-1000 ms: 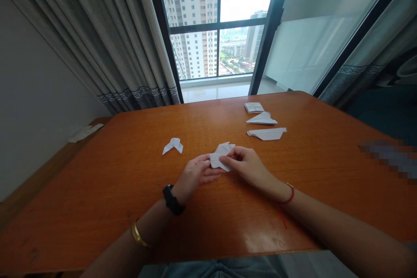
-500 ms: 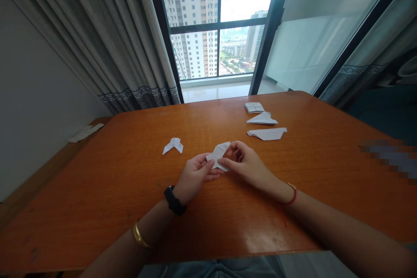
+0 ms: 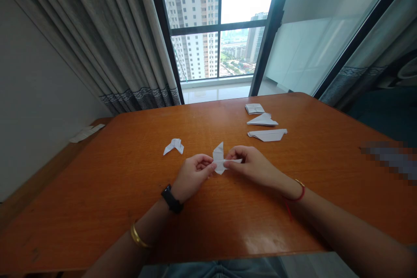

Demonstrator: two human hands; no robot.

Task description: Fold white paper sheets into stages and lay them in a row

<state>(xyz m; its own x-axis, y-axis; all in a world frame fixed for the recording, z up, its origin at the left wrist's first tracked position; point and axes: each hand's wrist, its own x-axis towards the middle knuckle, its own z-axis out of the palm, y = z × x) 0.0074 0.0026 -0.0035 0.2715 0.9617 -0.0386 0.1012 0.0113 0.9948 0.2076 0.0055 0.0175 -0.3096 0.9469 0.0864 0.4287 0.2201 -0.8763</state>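
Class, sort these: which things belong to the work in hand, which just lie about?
In use:
folded white paper
left hand and right hand, holding it

Lying about:
V-shaped paper
square packet
pointed paper
long paper
pale item, far left

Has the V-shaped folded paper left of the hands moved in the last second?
No. Judged against the far edge of the table, the V-shaped folded paper lies in the same spot, with no visible shift either way.

The folded paper (image 3: 218,153) at centre was white, the table (image 3: 107,191) below orange-brown, the upper-left curtain (image 3: 97,30) grey with a wavy-lined hem (image 3: 140,98).
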